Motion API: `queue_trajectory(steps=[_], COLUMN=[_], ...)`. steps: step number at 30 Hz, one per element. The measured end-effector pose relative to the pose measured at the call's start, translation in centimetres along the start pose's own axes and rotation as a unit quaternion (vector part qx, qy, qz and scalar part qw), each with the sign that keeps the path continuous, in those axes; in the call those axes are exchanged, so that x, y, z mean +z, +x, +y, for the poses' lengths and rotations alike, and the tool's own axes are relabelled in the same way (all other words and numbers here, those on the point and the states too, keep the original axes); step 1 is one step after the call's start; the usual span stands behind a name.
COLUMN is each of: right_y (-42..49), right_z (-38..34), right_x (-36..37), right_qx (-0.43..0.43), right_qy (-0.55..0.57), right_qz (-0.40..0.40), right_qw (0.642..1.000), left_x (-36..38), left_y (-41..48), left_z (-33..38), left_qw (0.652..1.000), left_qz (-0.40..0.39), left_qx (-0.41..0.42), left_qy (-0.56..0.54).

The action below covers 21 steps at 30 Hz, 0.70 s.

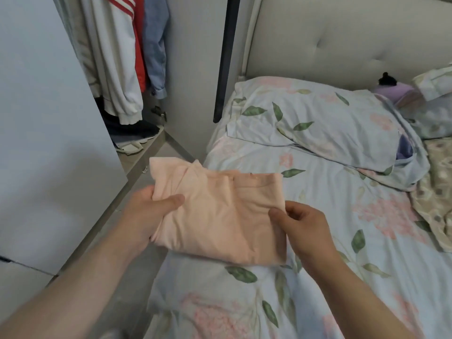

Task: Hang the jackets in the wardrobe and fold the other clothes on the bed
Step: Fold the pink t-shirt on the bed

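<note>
A folded peach shirt (220, 211) is held between both my hands over the left edge of the bed (318, 216). My left hand (149, 209) grips its left side, thumb on top and fingers underneath. My right hand (300, 226) pinches its right edge with the thumb on the cloth. The open wardrobe (190, 69) at the upper left holds hanging jackets: a white one (117, 69), a red and white striped one (137, 33) and a blue denim one (156, 50).
A floral pillow (330, 123) lies at the head of the bed below the padded headboard (342, 40). A purple item (401, 91) and a beige patterned blanket (437, 192) sit at the right. The white wardrobe door (49, 118) stands open on the left.
</note>
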State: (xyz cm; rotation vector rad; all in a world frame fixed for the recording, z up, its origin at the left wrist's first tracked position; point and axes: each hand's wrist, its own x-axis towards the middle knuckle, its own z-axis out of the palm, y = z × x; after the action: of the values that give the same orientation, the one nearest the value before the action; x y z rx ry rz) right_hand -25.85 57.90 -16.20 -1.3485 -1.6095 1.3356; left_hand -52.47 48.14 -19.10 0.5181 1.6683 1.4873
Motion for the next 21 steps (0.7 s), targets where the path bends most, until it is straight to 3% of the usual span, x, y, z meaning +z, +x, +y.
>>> queue_trajectory(steps=[5, 9, 15, 21], right_y=[9.0, 13.3, 15.3, 13.3], right_z=[-1.1, -2.3, -8.8, -19.5], right_x=[4.8, 8.5, 10.4, 10.9], right_qx=[-0.012, 0.011, 0.044, 0.066], right_qy=[0.032, 0.051, 0.034, 0.016], right_qz=[0.038, 0.038, 0.041, 0.025], right_qw=[0.999, 0.998, 0.998, 0.997], left_x=[-1.5, -3.6, -6.5, -8.6], left_y=[9.9, 14.0, 14.0, 9.7], left_z=[1.8, 2.5, 7.4, 18.4], left_qw=[0.998, 0.996, 0.997, 0.993], left_qz=[-0.035, -0.012, 0.064, 0.093], left_qx=[-0.021, -0.055, -0.030, 0.004], left_qy=[-0.052, -0.065, 0.002, 0.076])
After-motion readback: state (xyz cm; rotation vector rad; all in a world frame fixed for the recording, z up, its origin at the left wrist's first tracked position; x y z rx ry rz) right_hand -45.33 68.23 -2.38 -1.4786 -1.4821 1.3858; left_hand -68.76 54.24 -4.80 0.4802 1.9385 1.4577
